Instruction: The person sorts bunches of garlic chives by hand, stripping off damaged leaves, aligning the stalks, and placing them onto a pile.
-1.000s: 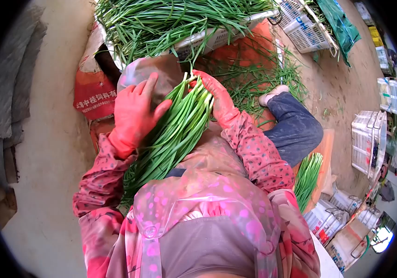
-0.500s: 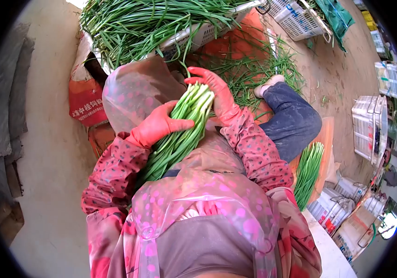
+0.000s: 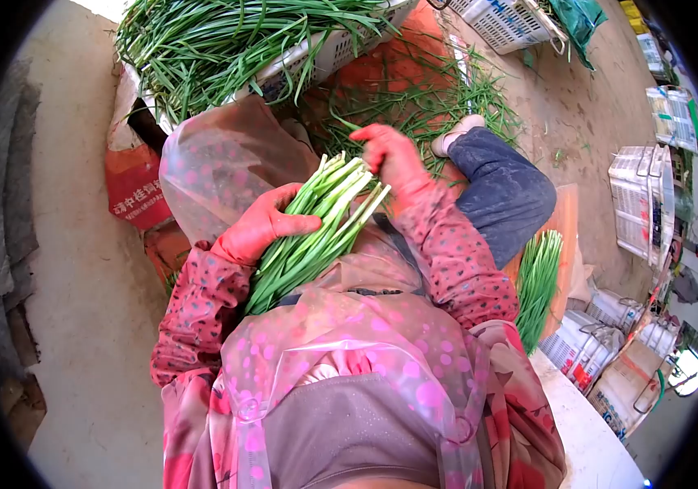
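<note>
My left hand (image 3: 263, 225), in an orange-red rubber glove, is closed round a bundle of garlic chives (image 3: 316, 232). The bundle lies slanted across my lap, pale cut ends up and to the right, green leaves down and to the left. Just beyond the pale ends is my right hand (image 3: 394, 159), gloved alike and slightly blurred. Its fingers are curled together, and a short piece of chive leaf (image 3: 344, 123) sticks out of them to the left. Part of the bundle's leafy end is hidden by my left forearm.
A white crate (image 3: 341, 50) heaped with loose chives (image 3: 226, 49) stands in front of my knees. Chive scraps (image 3: 414, 106) litter the orange sheet. Another chive bundle (image 3: 539, 281) lies at my right. More white crates (image 3: 642, 200) line the right side.
My right hand has moved off the bundle's pale ends to the right and closed on a leaf piece. My left hand keeps its hold; the pale ends are more fanned out.
</note>
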